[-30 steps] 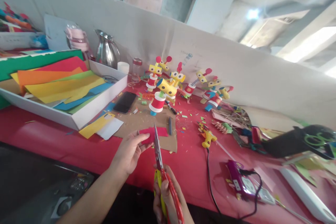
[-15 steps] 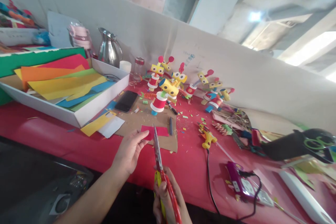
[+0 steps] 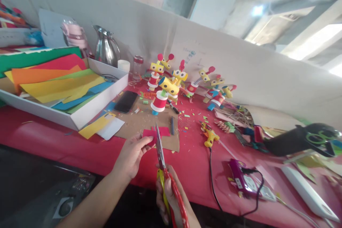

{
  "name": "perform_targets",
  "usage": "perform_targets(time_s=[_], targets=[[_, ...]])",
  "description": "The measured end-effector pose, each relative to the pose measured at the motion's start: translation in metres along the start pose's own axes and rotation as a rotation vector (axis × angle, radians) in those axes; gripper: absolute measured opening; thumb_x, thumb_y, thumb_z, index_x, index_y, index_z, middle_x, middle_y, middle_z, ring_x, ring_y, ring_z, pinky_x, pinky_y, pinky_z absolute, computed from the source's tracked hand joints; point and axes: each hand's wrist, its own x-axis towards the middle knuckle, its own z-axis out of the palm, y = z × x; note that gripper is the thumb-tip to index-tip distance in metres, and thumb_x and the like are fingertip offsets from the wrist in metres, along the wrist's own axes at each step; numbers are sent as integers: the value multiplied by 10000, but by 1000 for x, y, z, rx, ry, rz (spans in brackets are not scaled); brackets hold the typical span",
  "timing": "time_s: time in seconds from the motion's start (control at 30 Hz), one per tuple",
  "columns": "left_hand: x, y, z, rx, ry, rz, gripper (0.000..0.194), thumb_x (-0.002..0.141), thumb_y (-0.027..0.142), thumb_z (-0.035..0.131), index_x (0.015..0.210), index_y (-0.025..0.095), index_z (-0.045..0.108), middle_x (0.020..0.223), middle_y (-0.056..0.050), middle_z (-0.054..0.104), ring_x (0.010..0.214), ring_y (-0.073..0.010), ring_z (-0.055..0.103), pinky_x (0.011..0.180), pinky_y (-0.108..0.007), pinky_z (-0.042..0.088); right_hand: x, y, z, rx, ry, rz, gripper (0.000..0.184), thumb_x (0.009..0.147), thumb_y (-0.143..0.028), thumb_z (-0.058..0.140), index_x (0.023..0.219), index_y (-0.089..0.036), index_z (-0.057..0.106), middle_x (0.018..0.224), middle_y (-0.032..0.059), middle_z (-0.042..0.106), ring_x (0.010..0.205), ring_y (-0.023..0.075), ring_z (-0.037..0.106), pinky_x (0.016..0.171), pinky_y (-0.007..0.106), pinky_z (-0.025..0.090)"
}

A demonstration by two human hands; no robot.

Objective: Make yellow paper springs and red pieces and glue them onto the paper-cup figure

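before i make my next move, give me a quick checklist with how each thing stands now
1. Red paper held in the left hand: ok
2. Scissors gripped in the right hand: ok
3. Left fingers well away from the blades: not ok, they look close
4. Paper seated between the blades: cannot tell
5. Yellow glue gun apart from both hands: ok

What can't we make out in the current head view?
All head view:
Part of the red paper: hidden by the left grip.
Handles of the scissors: partly covered by the right grip.
White box, left end: cut off by picture edge.
Wall writing: too small, blurred.
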Motion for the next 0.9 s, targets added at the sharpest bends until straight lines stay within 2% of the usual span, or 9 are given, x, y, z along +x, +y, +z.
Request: perform_targets(time_s=[0.17,0.37,0.6,0.9], targets=[[1,0,1,7,-5,6,125,615,158,782,690,134,686,708,-12,700,715,-127,647,704,-243,517,-3,-7,3,-18,23,31,867,714,-713,644,1385,-223,395,540,-84,449,378,44,287,359,153,235],[2,3,1,12,-7,-13,140,603,153,790,664,135,665,681,-2,681,682,-114,631,667,-227,511,-13,-10,6,-17,122,37,937,680,-728,663,1403,-203,378,490,-89,445,386,50,355,392,152,254],[5,4,-6,-5,13,7,154,591,157,799,653,138,660,674,-2,676,689,-112,625,689,-225,499,-17,-12,9,17,138,31,939,647,-722,696,1374,-194,425,510,-94,425,379,41,365,396,157,240],[10,7,-9,52,23,60,133,609,199,794,657,148,681,685,-5,680,729,-119,609,737,-237,465,-14,-9,8,-104,135,23,971,670,-754,644,1384,-150,381,612,-45,551,328,15,368,360,158,250]])
